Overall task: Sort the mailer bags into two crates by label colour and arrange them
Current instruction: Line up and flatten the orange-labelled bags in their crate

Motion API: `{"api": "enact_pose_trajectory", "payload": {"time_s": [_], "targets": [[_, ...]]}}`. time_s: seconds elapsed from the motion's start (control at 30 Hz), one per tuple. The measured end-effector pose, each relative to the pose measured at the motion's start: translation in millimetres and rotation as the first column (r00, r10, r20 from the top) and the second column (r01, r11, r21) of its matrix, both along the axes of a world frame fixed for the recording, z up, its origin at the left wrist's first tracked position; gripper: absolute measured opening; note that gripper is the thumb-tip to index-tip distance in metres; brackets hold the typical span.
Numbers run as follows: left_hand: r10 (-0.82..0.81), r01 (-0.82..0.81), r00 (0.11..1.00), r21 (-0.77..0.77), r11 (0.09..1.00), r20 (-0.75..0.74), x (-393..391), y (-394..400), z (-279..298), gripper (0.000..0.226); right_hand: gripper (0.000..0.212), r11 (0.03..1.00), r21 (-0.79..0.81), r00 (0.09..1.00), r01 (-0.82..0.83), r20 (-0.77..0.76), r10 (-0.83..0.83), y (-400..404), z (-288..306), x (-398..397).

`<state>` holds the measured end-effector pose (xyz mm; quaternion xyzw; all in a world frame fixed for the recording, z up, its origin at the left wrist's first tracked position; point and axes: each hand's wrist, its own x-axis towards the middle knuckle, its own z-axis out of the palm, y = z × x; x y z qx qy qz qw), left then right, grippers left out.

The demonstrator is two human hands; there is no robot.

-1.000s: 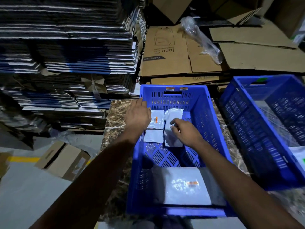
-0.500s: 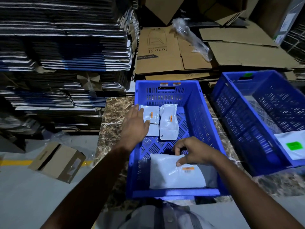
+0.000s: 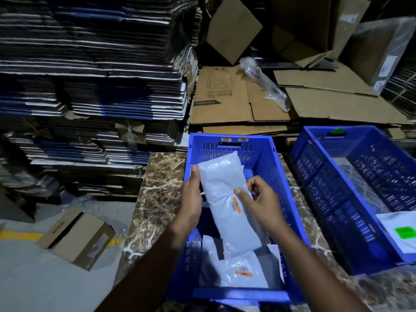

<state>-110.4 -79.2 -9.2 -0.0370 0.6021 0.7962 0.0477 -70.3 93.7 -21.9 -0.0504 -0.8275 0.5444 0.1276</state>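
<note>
Two hands, left hand [image 3: 191,206] and right hand [image 3: 258,203], hold mailer bag [image 3: 227,199] above crate [image 3: 281,176].

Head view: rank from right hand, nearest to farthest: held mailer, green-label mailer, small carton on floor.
From the right hand:
1. Held mailer bag, orange label, pinched in its fingers over the centre crate.
2. Green-label mailer, right crate.
3. Small cardboard carton, on the floor far left.
</note>
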Motion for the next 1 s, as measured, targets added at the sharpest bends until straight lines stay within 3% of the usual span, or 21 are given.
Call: {"api": "enact_pose_trajectory", "payload": {"time_s": [0.07,0.13,0.2,0.27,0.4,0.5,0.67,0.83,1.0], "targets": [[0.039,-0.043,0.998,-0.072,0.996,-0.055,-4,7,2,0.034,0.022,0.992,0.113,0.998,0.051,-0.026,-0.049,-12,0,5],[0.131,-0.138,0.989,-0.116,0.984,-0.065,-13,14,0,0.030,0.016,0.984,0.167,0.996,0.069,0.043,-0.077,-25,-1,9],[0.243,-0.252,0.967,-0.175,0.952,-0.072,-22,20,-3,0.028,0.037,0.965,0.242,0.987,0.100,0.096,-0.126,-34,-8,10],[0.304,-0.325,0.945,-0.257,0.910,-0.119,-27,27,-3,0.024,0.058,0.941,0.306,0.984,0.145,0.051,-0.168,-38,-16,7],[0.357,-0.394,0.919,-0.366,0.843,-0.168,-30,35,-5,0.031,0.075,0.928,0.336,0.986,0.160,-0.008,-0.167,-41,-15,5],[0.381,-0.438,0.899,-0.403,0.804,-0.217,-28,39,-6,0.032,0.073,0.920,0.354,0.985,0.170,-0.023,-0.173,-40,-12,3],[0.394,-0.492,0.870,-0.448,0.747,-0.298,-21,48,-7,0.028,0.049,0.920,0.349,0.984,0.177,-0.031,-0.178,-41,-11,8],[0.377,-0.502,0.860,-0.433,0.749,-0.345,-18,52,-11,0.030,0.059,0.900,0.369,0.969,0.233,-0.011,-0.246,-41,-19,9],[0.307,-0.434,0.894,-0.456,0.777,-0.328,-25,44,-11,0.034,0.047,0.912,0.382,0.974,0.150,0.101,-0.202,-29,-12,5]]}}
